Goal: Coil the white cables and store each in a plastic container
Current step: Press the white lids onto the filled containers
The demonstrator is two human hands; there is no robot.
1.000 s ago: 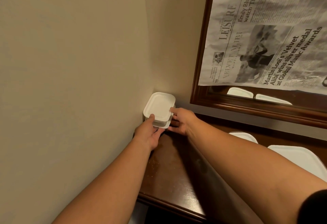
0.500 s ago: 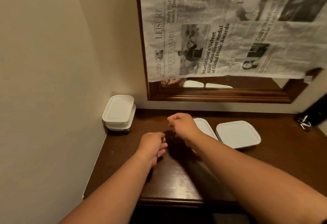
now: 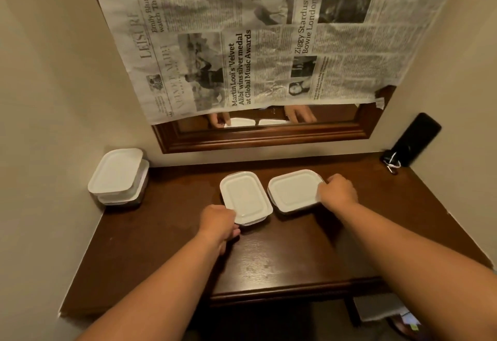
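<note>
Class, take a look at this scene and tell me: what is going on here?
A person works at a dark wooden desk. The left hand holds the near corner of the left container, and the right hand holds the right edge of the right container beside it; both are lidded. A stack of two more lidded ones sits in the left corner.

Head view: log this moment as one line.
left hand grips left container | right hand grips right container | two-container stack against left wall | lids on
</note>
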